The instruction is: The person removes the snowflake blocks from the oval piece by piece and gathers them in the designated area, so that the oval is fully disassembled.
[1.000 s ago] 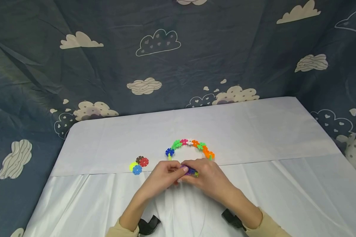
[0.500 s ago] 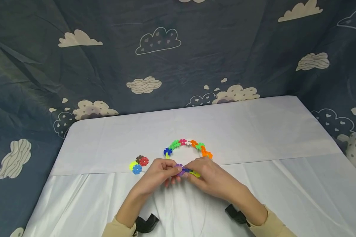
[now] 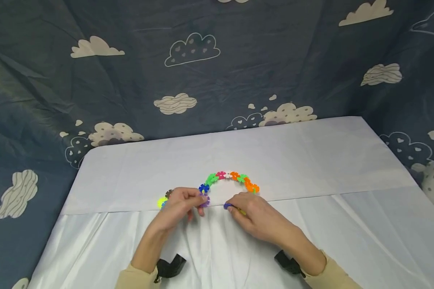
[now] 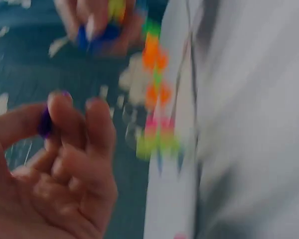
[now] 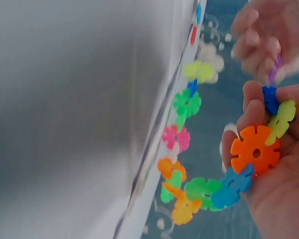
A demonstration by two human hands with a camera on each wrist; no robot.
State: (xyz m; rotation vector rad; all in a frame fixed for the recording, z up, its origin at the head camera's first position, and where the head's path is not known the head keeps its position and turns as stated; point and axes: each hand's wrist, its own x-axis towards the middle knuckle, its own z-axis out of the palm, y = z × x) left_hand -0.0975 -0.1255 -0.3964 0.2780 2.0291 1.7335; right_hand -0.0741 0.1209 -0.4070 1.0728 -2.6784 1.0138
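- Dark blue cloth backdrop (image 3: 202, 80) with pale printed clouds hangs behind the white cloth-covered table (image 3: 311, 160).
- Loose flower-shaped plastic discs, yellow (image 3: 161, 202) and brown (image 3: 168, 193), lie partly behind the left hand (image 3: 179, 206).
- This hand pinches a purple plastic flower disc (image 3: 206, 201), probably leaving its slots free.
- Many-coloured chain of plastic flower discs (image 3: 221, 175) arches between both hands.
- Right hand (image 3: 254, 212) holds its dark blue end disc (image 3: 226, 205), perhaps for steadying it.

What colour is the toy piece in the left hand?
Purple. The toy piece shows best in the right wrist view.
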